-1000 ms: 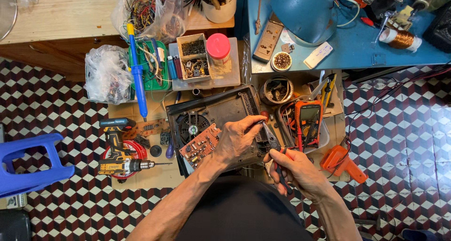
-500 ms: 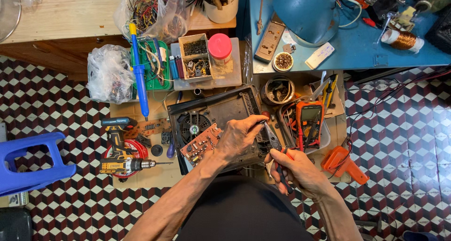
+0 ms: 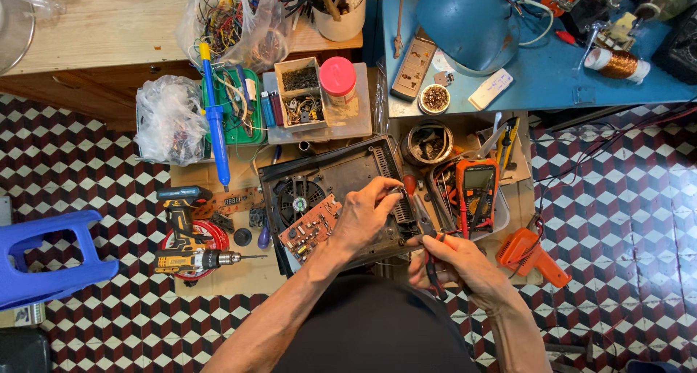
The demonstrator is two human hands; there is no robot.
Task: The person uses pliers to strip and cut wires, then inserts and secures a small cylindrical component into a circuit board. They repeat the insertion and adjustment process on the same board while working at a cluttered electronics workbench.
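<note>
Blue plastic stool (image 3: 43, 260) at far left, on floor (image 3: 102, 322) of red, black and white cube-pattern tiles.
Wooden bench (image 3: 109, 24) above; clear bag (image 3: 170, 119) knotted, contents unclear.
Two power tools near it — one cordless drill (image 3: 192, 260) with bit fitted, one more yellow-black tool (image 3: 181, 206) just above, over a red reel.
One blue solder sucker (image 3: 215, 119) lying across a green tray (image 3: 239, 111) holding wires and small tools.
Clear tray (image 3: 319, 130) beside it: open box (image 3: 305, 100) of small metal parts, one red-lidded jar (image 3: 338, 79).
Opened dark appliance chassis (image 3: 341, 173) at centre on cardboard — one fan (image 3: 299, 196), one brown circuit board (image 3: 311, 228) inside.
Left hand (image 3: 367, 220) closed down on chassis right edge, fingers curled over vent grille.
Right hand (image 3: 454, 260) just right of it, gripping pliers (image 3: 428, 235), tips at chassis edge.
Round tin (image 3: 428, 142) of bits; white tray (image 3: 501, 213) with one orange multimeter (image 3: 475, 188) and leads.
Blue table (image 3: 552, 75) upper right: blue lamp shade (image 3: 465, 21), small dish (image 3: 434, 98) of bits, one copper wire spool (image 3: 617, 63).
Orange tool (image 3: 534, 255) on the floor at right.
</note>
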